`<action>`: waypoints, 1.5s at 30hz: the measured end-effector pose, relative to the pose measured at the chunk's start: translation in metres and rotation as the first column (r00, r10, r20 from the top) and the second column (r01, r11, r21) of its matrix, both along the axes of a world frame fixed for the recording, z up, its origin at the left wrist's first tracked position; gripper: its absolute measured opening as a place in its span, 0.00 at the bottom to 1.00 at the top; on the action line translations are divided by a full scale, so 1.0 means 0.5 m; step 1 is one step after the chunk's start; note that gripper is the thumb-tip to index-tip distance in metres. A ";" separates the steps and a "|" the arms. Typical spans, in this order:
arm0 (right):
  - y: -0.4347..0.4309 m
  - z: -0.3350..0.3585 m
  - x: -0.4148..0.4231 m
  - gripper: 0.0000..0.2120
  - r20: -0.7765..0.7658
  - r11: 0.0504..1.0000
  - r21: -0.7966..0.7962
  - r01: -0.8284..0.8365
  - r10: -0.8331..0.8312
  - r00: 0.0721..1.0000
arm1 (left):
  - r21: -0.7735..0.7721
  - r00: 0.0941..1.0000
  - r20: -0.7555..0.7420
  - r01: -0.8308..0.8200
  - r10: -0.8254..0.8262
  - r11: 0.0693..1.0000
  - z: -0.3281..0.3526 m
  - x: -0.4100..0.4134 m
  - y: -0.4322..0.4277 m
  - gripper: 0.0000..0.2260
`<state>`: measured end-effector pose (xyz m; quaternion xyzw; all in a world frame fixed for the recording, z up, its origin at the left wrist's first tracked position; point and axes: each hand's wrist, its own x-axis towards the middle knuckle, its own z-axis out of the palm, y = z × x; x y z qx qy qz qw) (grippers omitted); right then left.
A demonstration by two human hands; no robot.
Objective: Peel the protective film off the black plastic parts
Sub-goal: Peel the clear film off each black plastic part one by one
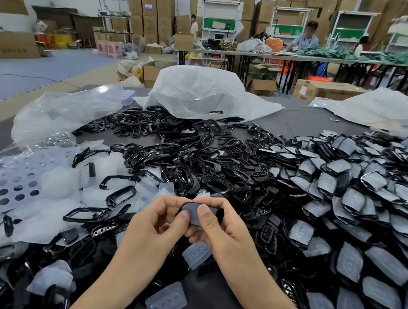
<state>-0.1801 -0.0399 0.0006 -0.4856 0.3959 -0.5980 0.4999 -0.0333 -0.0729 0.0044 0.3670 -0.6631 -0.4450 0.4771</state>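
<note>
Above grey bench (296, 121), left hand (156, 227) and right hand (223, 230) both closed on one small film-covered black plastic part (195, 213), thumbs pressing its face.

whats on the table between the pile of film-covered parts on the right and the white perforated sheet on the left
In the head view, the two hands holding one black part, bare black frames and loose peeled film pieces lie between the covered pile and the perforated sheet.
</note>
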 end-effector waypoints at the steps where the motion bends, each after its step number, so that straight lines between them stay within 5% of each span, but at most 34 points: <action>1: -0.001 -0.002 0.001 0.07 -0.012 1.000 -0.009 0.010 -0.010 1.000 | 0.005 1.000 -0.011 -0.003 0.003 1.000 0.000 0.000 0.000 0.09; 8: -0.014 -0.005 0.002 0.11 0.253 1.000 -0.012 0.023 -0.019 0.967 | 0.058 0.988 -0.150 -0.032 0.041 0.998 0.014 -0.012 0.004 0.04; 23: -0.017 0.001 -0.015 0.01 0.207 0.993 0.121 0.012 -0.037 0.978 | 0.002 0.998 -0.070 -0.006 0.006 1.000 0.004 -0.016 0.011 0.09; 34: -0.004 0.010 -0.022 0.06 0.011 0.996 0.077 0.045 -0.045 0.999 | -0.387 0.949 0.294 0.010 0.113 0.922 0.007 -0.005 0.023 0.16; 40: -0.005 0.019 -0.020 0.11 0.094 0.994 0.095 0.060 -0.069 0.993 | -0.507 0.906 0.378 0.031 0.190 0.861 0.012 0.000 0.028 0.10; 45: -0.009 0.014 -0.022 0.15 0.131 0.981 0.122 0.149 -0.164 0.978 | -0.575 0.824 0.543 0.225 0.161 0.787 0.006 -0.003 0.033 0.12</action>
